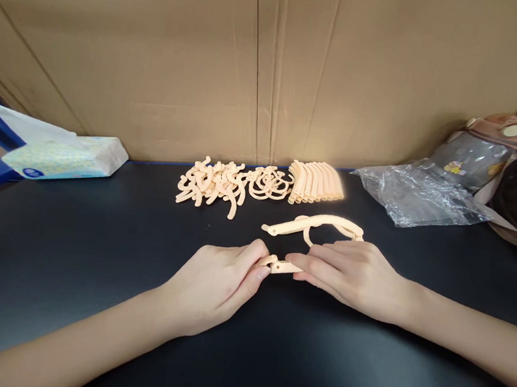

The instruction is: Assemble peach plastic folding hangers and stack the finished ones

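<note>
My left hand (226, 282) pinches a small curved cream plastic hanger piece (270, 260) between thumb and fingers. From the other side, my right hand (355, 277) grips a cream hanger arm (282, 267), most of which its fingers cover. The two parts meet end to end in the gap between my hands, with a small round hole visible near the joint. Just beyond my fingers lies a folding hanger (315, 224) with a long bowed arm and a curved hook; my right hand partly hides it.
At the back of the black table (95, 250) lie a heap of short curved pieces (216, 183), a pile of hooks (269, 183) and a row of hanger arms (317, 182). Tissues (68, 158) stand left; a clear plastic bag (419, 195) and a bottle (470, 151) are right. Cardboard (162, 54) rises behind.
</note>
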A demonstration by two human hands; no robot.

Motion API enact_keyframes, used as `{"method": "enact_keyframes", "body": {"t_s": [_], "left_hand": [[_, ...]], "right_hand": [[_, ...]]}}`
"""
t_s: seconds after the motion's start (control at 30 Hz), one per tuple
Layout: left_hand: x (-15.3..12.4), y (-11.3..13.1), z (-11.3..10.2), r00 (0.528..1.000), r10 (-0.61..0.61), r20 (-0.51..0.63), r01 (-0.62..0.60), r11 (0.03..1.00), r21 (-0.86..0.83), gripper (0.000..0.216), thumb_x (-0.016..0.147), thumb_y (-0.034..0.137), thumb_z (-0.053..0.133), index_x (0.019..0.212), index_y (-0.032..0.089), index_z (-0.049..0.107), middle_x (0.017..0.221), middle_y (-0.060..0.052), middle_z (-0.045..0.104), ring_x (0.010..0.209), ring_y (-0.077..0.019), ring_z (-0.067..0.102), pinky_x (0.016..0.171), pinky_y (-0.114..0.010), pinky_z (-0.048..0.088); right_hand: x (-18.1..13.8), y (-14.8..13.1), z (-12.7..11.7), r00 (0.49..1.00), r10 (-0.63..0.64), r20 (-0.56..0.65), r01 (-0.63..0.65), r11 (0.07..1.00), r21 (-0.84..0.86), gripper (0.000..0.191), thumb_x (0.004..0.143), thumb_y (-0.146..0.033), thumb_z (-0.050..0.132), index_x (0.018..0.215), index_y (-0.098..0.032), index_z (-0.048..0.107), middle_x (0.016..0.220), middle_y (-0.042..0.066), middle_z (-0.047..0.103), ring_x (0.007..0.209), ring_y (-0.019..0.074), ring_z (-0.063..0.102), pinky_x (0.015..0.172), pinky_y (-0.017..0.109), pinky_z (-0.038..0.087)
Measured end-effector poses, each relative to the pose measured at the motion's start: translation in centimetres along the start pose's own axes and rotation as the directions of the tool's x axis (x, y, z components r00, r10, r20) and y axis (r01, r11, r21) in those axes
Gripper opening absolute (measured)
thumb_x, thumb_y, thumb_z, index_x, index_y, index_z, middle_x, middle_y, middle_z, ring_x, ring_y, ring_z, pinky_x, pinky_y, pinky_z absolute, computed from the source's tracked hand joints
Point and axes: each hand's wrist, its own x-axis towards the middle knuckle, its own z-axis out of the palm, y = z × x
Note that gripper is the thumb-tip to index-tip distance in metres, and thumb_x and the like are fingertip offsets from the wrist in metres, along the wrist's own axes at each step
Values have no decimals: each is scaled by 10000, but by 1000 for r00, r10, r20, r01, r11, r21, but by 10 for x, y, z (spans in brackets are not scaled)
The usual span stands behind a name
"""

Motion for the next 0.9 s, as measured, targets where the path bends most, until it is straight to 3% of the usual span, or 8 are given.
{"method": "enact_keyframes", "body": {"t_s": [0.17, 0.3, 0.5, 0.9], "left_hand": [[0, -2, 1, 999, 34, -1, -34, 998, 61, 230, 994, 291, 257, 806, 222, 370, 611, 60, 508, 465, -121, 482, 462, -232, 297], [1, -4, 3, 995, 101, -22, -95, 974, 204, 287, 983, 438, 355, 791, 224, 341, 577, 68, 506, 427, -123, 487, 418, -223, 257], [2, -2, 1, 986, 166, -5, -151, 907, 394, 346, 1020, 402, 235, 768, 209, 372, 569, 39, 542, 422, -128, 532, 397, -236, 235], [2, -1, -1, 982, 166, 85, -186, 898, 400, 357, 1029, 359, 133, 792, 210, 354, 559, 38, 522, 425, -143, 537, 387, -250, 254]], "right_hand": [[1, -1, 1, 1000, 2, -12, -2, 1000, -8, 196, 982, -256, 471, 1003, -181, 650, 648, -43, 617, 508, 82, 514, 525, 249, 349], [0, -3, 2, 999, 5, -42, -5, 1000, 0, 234, 970, -291, 498, 1059, -147, 660, 697, -20, 664, 549, 94, 555, 555, 250, 379], [1, -4, 3, 1000, 13, -25, -10, 995, 101, 276, 981, -295, 467, 1051, -139, 683, 676, -10, 652, 542, 95, 541, 532, 250, 363], [2, -4, 3, 998, 43, -47, -36, 989, 144, 247, 972, -288, 487, 1007, -166, 699, 626, -22, 604, 502, 96, 457, 507, 259, 316]]}}
